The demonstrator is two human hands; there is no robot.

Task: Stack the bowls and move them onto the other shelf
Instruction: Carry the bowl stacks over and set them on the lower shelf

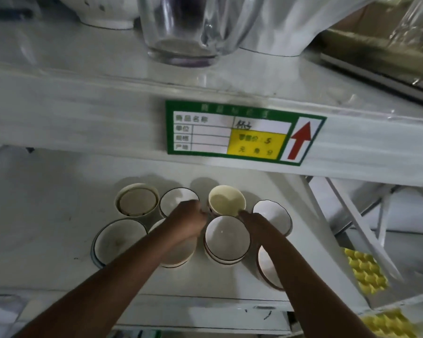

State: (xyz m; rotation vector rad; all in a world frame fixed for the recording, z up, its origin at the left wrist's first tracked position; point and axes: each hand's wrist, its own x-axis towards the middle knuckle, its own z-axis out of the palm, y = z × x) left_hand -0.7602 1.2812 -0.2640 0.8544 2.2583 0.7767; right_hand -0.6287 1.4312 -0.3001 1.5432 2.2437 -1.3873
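on the lower white shelf [59, 215] (dusty), both hands, left hand [188, 220] and right hand [257, 223], pinch a cream bowl [226, 200].

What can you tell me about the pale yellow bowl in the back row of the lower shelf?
The pale yellow bowl is round, smooth and looks ceramic or plastic, cream-yellow inside, apparently empty. It stands upright, mouth up, on the lower shelf, in the back row behind a white bowl stack. The left hand reaches its left side and the right hand its right rim; whether either has a firm grip is unclear.
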